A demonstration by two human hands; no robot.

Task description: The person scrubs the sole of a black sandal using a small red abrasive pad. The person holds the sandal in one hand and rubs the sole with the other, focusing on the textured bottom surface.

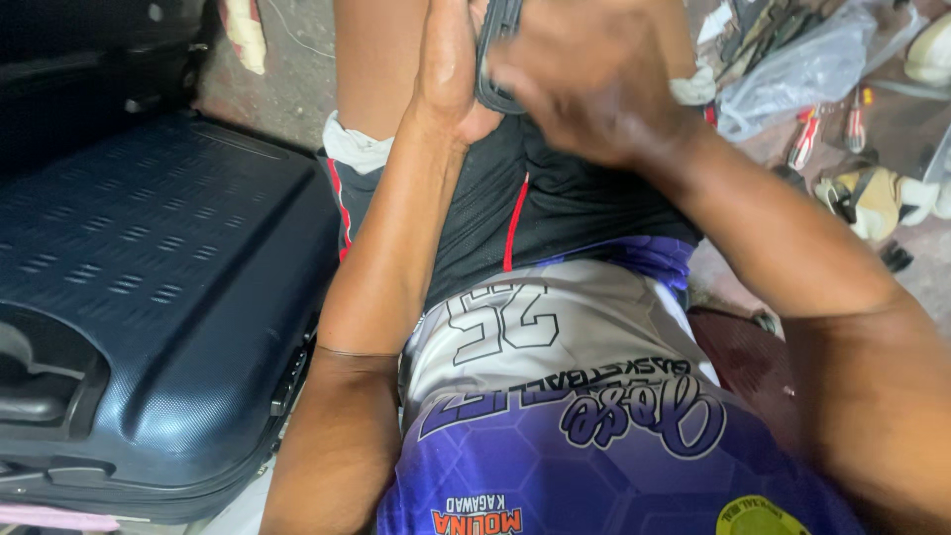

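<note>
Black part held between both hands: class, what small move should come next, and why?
Probably lower the black part toward the lap. It sits at the frame's top edge, half hidden between the left hand and right hand, so little of it shows.

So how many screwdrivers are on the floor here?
2: one red-handled screwdriver and a second just right of it, beside the plastic bag. More may be hidden under the bag.

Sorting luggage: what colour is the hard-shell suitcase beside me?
Dark navy blue ribbed hard-shell suitcase, clearest in the head view.
</note>
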